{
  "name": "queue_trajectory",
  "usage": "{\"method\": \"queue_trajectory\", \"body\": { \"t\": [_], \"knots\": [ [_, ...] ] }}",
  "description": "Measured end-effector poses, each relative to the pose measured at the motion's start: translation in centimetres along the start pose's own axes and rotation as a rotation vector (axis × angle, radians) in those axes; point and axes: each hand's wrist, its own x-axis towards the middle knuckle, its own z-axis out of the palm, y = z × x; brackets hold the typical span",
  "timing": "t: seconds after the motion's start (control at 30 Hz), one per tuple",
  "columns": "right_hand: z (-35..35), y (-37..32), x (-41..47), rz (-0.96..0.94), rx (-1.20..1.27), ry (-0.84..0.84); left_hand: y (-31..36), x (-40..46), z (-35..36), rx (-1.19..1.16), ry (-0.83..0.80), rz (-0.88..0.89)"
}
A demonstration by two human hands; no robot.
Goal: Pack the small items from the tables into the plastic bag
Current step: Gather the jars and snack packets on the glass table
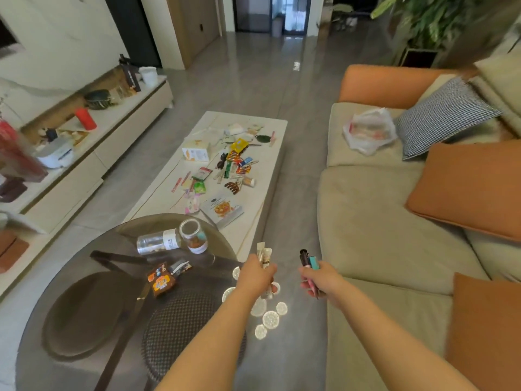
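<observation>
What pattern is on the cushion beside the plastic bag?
A small dark-and-white check on the cushion, seen in the head view.

Round glass table [70, 277]: right in front of you, holding two clear jars [194, 235], one lying on its side, and a brown snack packet [162, 280].
White coffee table [158, 198]: beyond it you see a white box [196, 150], a recipe booklet [222, 211], a brown hair clip [233, 186] and many small packets and sticks scattered over the middle.
Sofa [380, 227]: on your right, carrying the plastic bag [369, 131], a checked cushion [445, 114] and orange cushions [468, 187].
Floor [253, 80]: grey glossy tiles under both tables.
</observation>
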Motion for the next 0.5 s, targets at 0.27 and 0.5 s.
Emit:
{"method": "queue_trajectory", "body": {
  "t": [0.27, 0.5],
  "knots": [
    [-2.8, -4.1, 2.8, -0.006, 0.219, 0.086, 6.3, 3.6, 0.0, -0.255, -0.15, 0.011],
    [-3.4, -8.7, 6.4, -0.006, 0.266, 0.152, 10.8, 8.9, -2.3, -0.337, -0.265, -0.02]
  ]
}}
